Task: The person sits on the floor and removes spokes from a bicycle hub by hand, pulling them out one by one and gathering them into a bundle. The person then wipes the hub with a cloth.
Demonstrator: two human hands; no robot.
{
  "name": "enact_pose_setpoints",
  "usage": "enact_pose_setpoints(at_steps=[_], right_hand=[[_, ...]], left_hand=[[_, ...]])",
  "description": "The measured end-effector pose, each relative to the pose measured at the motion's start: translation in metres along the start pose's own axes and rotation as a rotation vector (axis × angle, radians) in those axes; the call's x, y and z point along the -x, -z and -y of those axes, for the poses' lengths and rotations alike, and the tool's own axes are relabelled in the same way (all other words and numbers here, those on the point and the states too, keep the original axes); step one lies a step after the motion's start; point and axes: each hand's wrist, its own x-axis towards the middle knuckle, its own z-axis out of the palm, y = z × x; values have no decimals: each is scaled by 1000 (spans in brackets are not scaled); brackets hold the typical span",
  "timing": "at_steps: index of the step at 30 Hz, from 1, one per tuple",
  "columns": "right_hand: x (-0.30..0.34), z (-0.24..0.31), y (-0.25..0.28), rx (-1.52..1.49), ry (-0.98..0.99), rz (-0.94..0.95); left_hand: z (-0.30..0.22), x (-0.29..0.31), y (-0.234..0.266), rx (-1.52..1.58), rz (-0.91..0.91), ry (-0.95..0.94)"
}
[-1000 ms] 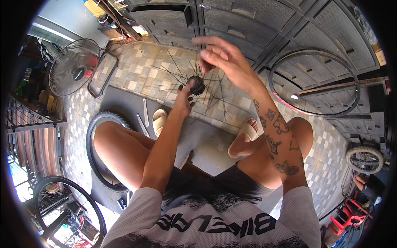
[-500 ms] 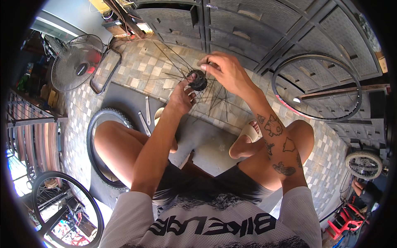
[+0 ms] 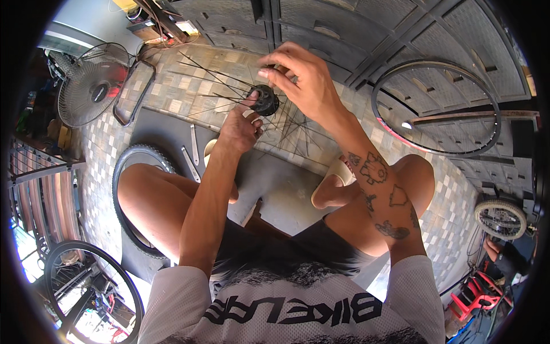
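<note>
Left hand (image 3: pixel 239 127) grips black hub (image 3: pixel 265 100) from below, right hand (image 3: pixel 298 80) fingers pinched on a spoke (image 3: pixel 229 77) end just above it, spokes fanning left.

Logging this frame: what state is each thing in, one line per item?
Left hand: closed on the hub from below.
Right hand: fingers pinching a spoke above the hub.
Hub: held off the floor, loose spokes fanning out.
Bare rim: leaning on the shutter door, no spokes.
Tyre: lying flat on the floor.
Fan: standing, blades not blurred.
</note>
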Motion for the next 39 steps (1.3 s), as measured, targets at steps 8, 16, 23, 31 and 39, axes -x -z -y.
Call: enact_pose_setpoints(at_steps=[8,16,23,31,39], right_hand=[[0,-1,6,139,-160,200],[-2,-15,8,-4,-177,259],[3,-7,-2,165,-36,225],[2,-3,-8,104,-18,348],[0,-15,-9,221,-55,180]], left_hand=[[-5,-6,9,-37,71,-28],[-12,-1,5,-9,23,-26],[-13,3,-1,-30,27,-9],[-8,5,-7,-17,59,-52],[-9,14,-19,61,13,-5]])
